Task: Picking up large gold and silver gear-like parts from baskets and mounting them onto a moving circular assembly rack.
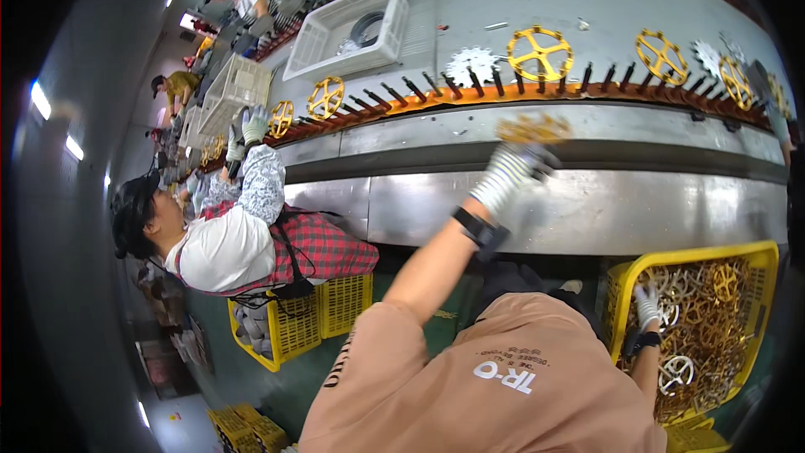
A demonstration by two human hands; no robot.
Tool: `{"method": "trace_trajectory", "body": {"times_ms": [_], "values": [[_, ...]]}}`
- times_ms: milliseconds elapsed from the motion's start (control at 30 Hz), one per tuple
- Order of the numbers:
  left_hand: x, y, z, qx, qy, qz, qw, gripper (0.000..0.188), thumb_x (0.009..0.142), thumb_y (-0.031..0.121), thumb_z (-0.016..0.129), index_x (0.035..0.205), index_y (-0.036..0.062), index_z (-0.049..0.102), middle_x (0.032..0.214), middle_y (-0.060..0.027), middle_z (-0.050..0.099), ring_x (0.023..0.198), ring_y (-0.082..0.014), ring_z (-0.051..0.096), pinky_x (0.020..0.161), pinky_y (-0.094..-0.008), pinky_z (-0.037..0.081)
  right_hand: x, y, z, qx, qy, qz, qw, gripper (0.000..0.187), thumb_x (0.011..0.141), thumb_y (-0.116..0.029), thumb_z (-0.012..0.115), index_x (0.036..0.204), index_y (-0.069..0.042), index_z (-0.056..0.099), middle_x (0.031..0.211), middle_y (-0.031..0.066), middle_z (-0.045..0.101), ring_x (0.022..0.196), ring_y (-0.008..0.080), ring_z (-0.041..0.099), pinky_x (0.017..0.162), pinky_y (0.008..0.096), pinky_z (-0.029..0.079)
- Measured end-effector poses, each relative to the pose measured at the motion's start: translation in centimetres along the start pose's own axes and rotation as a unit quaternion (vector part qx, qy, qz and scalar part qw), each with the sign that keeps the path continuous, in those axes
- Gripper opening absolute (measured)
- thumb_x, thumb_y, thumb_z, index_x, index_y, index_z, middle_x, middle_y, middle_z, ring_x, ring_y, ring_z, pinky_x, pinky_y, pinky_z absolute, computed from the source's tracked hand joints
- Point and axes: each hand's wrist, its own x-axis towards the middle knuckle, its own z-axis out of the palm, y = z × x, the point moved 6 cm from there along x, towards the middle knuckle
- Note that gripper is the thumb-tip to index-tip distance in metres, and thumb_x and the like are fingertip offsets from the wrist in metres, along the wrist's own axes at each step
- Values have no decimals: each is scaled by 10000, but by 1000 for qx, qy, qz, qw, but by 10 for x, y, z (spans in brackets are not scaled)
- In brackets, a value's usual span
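Note:
My left hand (508,174), in a striped white glove, reaches over the metal bench edge. It grips a gold spoked wheel (534,127), blurred by motion, just short of a row of dark upright pegs (475,82). Low on the right, my gloved right hand (647,307) reaches into a yellow crate (769,285), fingers stretched out among many gold and silver spoked wheels. A silver wheel (675,374) lies on top of the heap near my right wrist. Beyond the pegs, a larger gold wheel (540,54) and a silver toothed disc (472,66) stand upright.
On my left, a person in a red checked apron (323,247) works at the same bench (587,210). A white crate (302,54) holding a dark coil sits across the pegs. Yellow baskets (345,306) stand on the floor behind that person. Other people work farther along.

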Motion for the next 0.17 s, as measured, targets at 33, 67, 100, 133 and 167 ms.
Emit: {"method": "trace_trajectory", "body": {"times_ms": [33, 67, 100, 133, 167], "values": [[1, 23, -39, -2, 52, -38, 998, 468, 988, 379, 414, 944, -49, 599, 792, -134, 663, 681, -236, 646, 545, -349, 532, 8, 36, 6, -112, -2, 32, 993, 491, 827, -296, 692, 1226, -37, 570, 1295, 172, 528, 1155, 274, 515, 928, 373, 424], [-8, 51, -95, -7, 117, 39, 992, 467, 988, 368, 403, 921, -46, 610, 818, -130, 667, 682, -254, 650, 611, -359, 553, 22, 32, 14, 10, -21, 69, 997, 437, 800, -246, 719, 1154, -20, 595, 1145, 172, 589, 1019, 270, 574, 839, 362, 463], [-14, 75, -142, 170, 161, 46, 971, 406, 979, 343, 437, 1018, -34, 581, 926, -127, 662, 752, -282, 662, 748, -377, 559, 20, 32, 17, 133, -31, 123, 983, 385, 773, -195, 747, 1081, -3, 619, 995, 173, 651, 884, 266, 634, 749, 350, 501], [-23, 94, -198, 214, 242, 141, 936, 442, 904, 374, 569, 1150, 9, 530, 1010, -126, 650, 902, -277, 628, 855, -400, 508, 23, 4, 12, 5, -29, 88, 996, 261, 762, -93, 733, 975, 11, 621, 807, 175, 676, 667, 245, 632, 652, 359, 537], [-27, 98, -259, 252, 318, 237, 883, 617, 830, 404, 702, 1282, 51, 478, 1093, -125, 638, 1051, -273, 594, 962, -423, 457, 32, -3, 10, 157, -60, 78, 983, 249, 788, -87, 705, 1011, -8, 625, 902, 194, 674, 753, 255, 640, 689, 363, 537]]}}
